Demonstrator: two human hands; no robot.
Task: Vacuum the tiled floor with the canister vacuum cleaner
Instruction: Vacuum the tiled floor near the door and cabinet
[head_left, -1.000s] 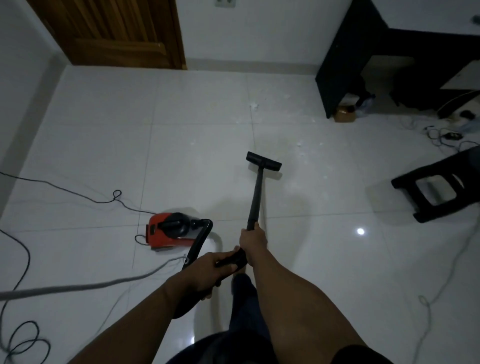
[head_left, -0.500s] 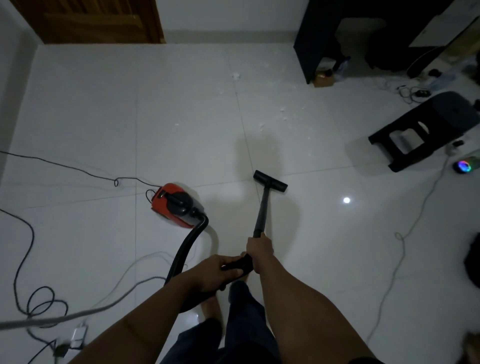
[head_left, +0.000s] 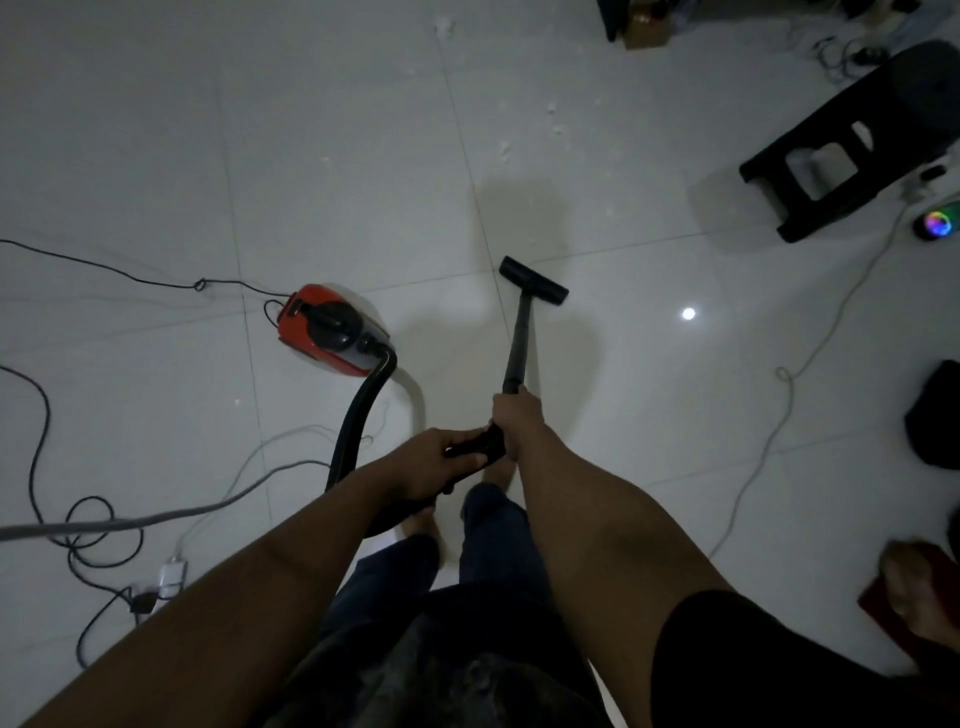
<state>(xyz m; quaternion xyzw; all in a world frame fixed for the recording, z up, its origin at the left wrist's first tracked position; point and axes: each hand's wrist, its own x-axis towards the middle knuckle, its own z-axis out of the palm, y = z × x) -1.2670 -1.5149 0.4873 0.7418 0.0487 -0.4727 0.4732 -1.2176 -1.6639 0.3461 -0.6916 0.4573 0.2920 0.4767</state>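
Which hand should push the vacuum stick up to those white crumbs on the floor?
The right hand, probably. It grips the wand further forward, in line with the floor head and the crumbs ahead. The left hand holds the handle end behind.

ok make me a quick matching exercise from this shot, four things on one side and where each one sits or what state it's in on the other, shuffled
Things:
1. canister vacuum
2. floor nozzle
3. black stool
4. power strip

Places or states:
A. far right, standing on the tiles
B. bottom left, with cables plugged in
C. left of the wand, hose attached
D. ahead of both hands, at the wand's end

Pairs: 1-C, 2-D, 3-A, 4-B
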